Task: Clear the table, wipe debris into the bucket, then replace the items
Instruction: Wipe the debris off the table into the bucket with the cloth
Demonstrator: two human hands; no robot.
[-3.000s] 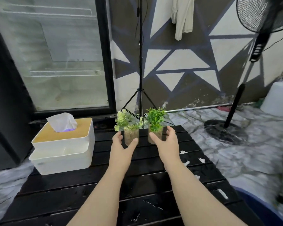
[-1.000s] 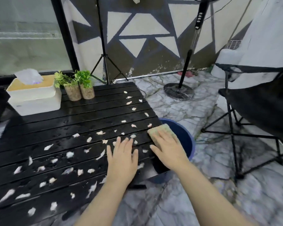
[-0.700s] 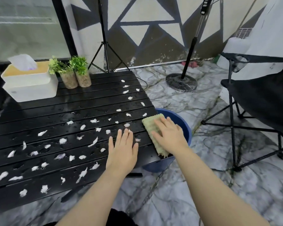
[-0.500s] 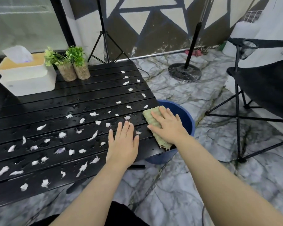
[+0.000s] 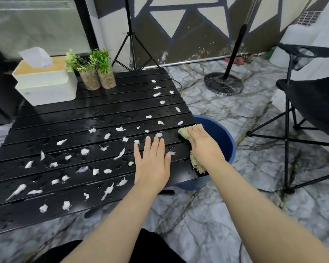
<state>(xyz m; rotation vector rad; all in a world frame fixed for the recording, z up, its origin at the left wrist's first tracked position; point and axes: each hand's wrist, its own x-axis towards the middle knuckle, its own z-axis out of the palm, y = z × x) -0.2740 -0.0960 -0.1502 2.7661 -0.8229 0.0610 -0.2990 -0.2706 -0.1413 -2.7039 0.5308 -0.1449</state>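
Several white paper scraps lie scattered across the wet black slatted table. My left hand rests flat on the table near its right edge, fingers straight. My right hand presses a green cloth at the table's right edge, straight fingers on top of it; the cloth hangs partly over the edge above the blue bucket. At the far left corner stand a white tissue box and two small potted plants.
The bucket stands on the marble floor against the table's right side. A black folding chair is to the right, a fan base and a tripod stand behind the table by the painted wall.
My right hand has slid the cloth to the right, off the table's edge over the bucket. The left hand has stayed flat in the same spot.
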